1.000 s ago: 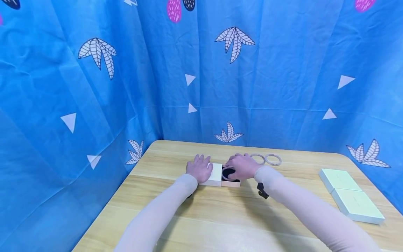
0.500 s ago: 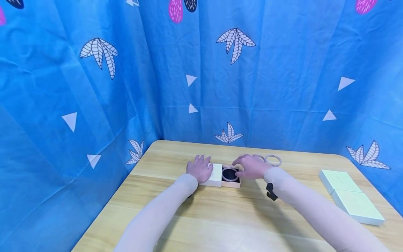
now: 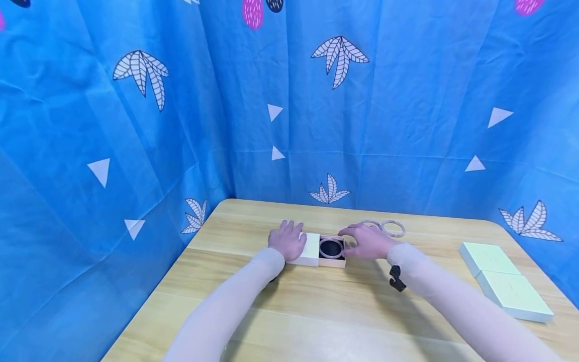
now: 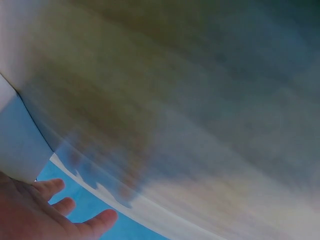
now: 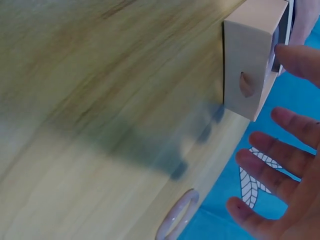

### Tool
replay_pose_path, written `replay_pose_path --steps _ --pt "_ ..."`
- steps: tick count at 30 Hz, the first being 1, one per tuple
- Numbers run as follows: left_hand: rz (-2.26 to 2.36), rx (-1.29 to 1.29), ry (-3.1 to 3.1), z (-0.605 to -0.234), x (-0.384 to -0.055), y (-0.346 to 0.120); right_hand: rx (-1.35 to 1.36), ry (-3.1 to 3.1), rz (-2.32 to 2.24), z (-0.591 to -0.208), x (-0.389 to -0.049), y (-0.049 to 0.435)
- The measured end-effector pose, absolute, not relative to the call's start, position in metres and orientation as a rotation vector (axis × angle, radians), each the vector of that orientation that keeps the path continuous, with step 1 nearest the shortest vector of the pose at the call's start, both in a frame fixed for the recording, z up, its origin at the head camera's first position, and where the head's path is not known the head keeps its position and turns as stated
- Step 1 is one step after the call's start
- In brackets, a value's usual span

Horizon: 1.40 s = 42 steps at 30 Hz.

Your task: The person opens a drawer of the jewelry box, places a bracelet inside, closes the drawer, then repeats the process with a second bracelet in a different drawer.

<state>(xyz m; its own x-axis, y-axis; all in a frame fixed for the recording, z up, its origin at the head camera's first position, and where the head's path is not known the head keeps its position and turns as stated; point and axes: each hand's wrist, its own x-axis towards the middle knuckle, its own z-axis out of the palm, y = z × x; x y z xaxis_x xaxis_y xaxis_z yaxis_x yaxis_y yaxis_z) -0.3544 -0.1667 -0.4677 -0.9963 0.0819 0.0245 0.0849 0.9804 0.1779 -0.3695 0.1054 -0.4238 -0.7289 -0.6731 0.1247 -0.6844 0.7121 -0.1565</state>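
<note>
My left hand (image 3: 288, 240) lies over the left part of a white box sleeve (image 3: 312, 246), fingers extended. A pale pink drawer (image 3: 332, 263) sticks out of the sleeve's right side. Inside it, on black lining, rests a pale bangle (image 3: 321, 250). My right hand (image 3: 370, 242) is at the drawer's right end, holding nothing, its thumb at the rim. In the right wrist view the fingers are spread and loosely bent beside the drawer's end wall (image 5: 250, 45), which has a notch. The left wrist view shows the left fingers (image 4: 97, 223) stretched out.
Behind the right hand, two more bangles lie on the table, one in full view (image 3: 404, 232) and one partly covered (image 3: 371, 221). Two pale green boxes (image 3: 490, 259) sit at the right edge. A blue patterned curtain (image 3: 407, 125) hangs around the wooden table (image 3: 316, 311).
My right hand has drawn back rightward from over the bangle in the drawer, uncovering it, to the drawer's end. The left hand has stayed on the sleeve.
</note>
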Motion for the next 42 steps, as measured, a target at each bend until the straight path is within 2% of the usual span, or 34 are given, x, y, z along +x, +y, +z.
replay_pose_path --steps 42 --pt "-0.249 -0.104 -3.126 -0.472 -0.362 -0.166 1.128 -2.937 0.733 -0.441 -0.366 0.117"
